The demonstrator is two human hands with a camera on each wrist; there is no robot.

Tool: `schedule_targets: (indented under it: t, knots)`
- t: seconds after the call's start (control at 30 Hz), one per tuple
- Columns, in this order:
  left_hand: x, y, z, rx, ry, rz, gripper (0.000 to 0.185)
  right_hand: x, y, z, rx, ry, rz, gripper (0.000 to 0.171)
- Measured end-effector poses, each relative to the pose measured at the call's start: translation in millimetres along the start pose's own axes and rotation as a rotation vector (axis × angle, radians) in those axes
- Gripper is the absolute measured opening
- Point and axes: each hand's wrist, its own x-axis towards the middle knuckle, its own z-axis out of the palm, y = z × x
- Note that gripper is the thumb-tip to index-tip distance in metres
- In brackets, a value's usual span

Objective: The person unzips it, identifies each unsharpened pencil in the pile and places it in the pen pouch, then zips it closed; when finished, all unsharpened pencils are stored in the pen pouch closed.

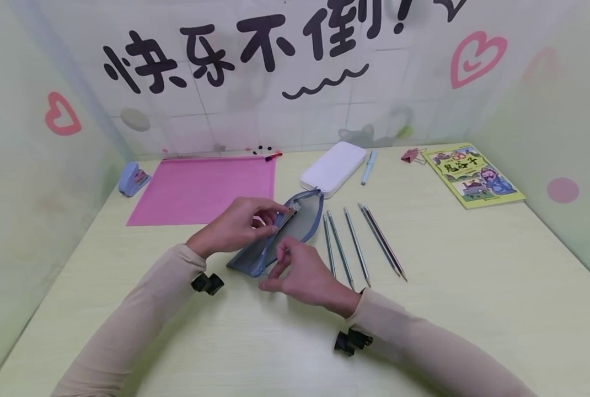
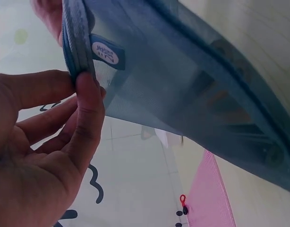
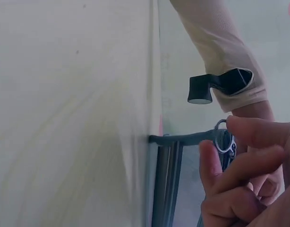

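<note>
Mid-counter, left hand pinches the blue-grey mesh zip pencil pouch at its rim, right hand nips the zipper-pull ring; weak grip w/ thin mesh could slip, jamming zip.

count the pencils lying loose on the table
5, side by side on the table right of the pencil case: two nearest the case, one in the middle, and a touching pair farthest right. Others may be hidden inside the case.

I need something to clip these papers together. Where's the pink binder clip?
In the head view, the pink binder clip lies on the table's far right side, between the blue pen and the green book.
</note>
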Motion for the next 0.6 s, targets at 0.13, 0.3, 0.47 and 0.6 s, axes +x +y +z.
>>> schedule_targets:
  t: [0.13, 0.3, 0.47, 0.6]
  knots:
    - [-0.8, -0.1, 1.4, -0.005, 0.007, 0.021, 0.039, 1, 0, 1, 0.037, -0.002, -0.031, 0.037]
    - [-2.4, -1.2, -1.0, -0.008, 0.022, 0.043, 0.036, 2, 1, -5, 0.275, -0.07, 0.02, 0.02]
    - [-1.8, -2.1, -2.7, -0.007, 0.02, 0.048, 0.034, 0, 3, -11, 0.293, -0.106, 0.019, 0.017]
    - [-2.6, -3.4, -3.2, -0.017, 0.018, 0.056, 0.033, -1, 5, -13, 0.156, -0.08, -0.108, 0.018]
